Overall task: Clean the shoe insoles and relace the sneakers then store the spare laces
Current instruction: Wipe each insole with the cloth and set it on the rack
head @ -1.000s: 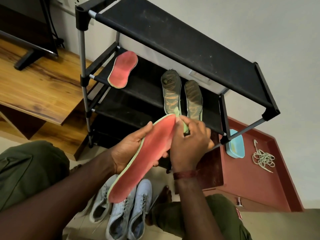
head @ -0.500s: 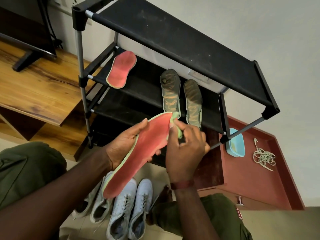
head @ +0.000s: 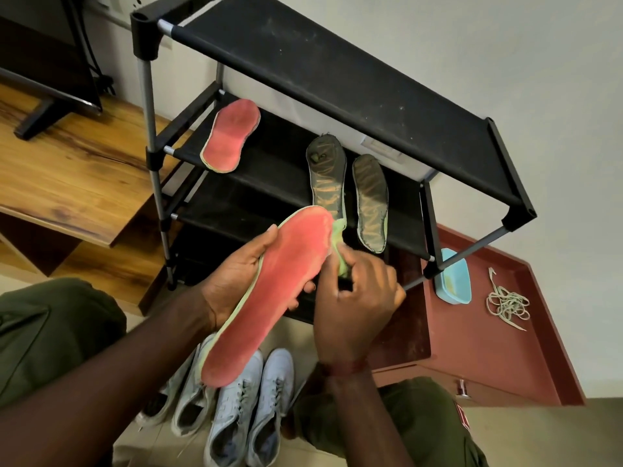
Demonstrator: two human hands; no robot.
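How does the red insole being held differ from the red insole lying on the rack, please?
The held insole is gripped by the left hand, tilted in the air; the shelf insole lies on the rack. The right hand presses a green cloth against the held insole's tip; nothing touches the shelf insole. Both are red with a pale green edge.

Home room, black shoe rack [head: 337, 72], wooden TV stand [head: 67, 176], red cabinet [head: 488, 348]
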